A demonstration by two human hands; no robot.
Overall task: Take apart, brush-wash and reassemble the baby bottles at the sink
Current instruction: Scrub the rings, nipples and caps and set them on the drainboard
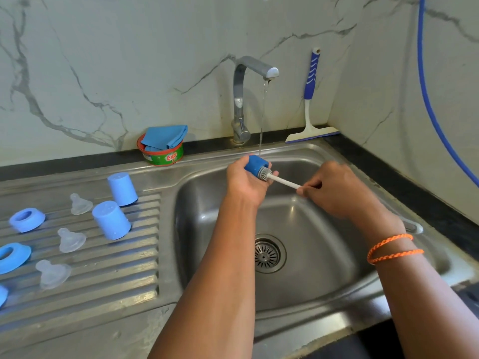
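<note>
Blue rings (27, 219) lay at the far left of the steel draining board (124, 275), and one more blue piece poked in at the edge. Three clear soft teats (71, 239) sat beside them. Two blue caps (111, 220) stood upside down next to those. All these parts were already taken apart, and I could not tell if they had been washed yet.

A soap tub (162, 155) with a blue cloth (164, 137) on top sat on the counter at the back. The tap (242, 99) was running a thin stream of water into the sink (324, 255).

Over the sink, the left hand (245, 182) wrapped its grip around a blue cap (255, 164). The bristles of the small brush (281, 180) were pushed into it. The right hand (334, 190) pinched the white brush handle.

So the washing looked to be in the middle. No bottle bodies showed anywhere. Putting it all back together was still left to do.

A window wiper (309, 110) leaned in the corner.
</note>
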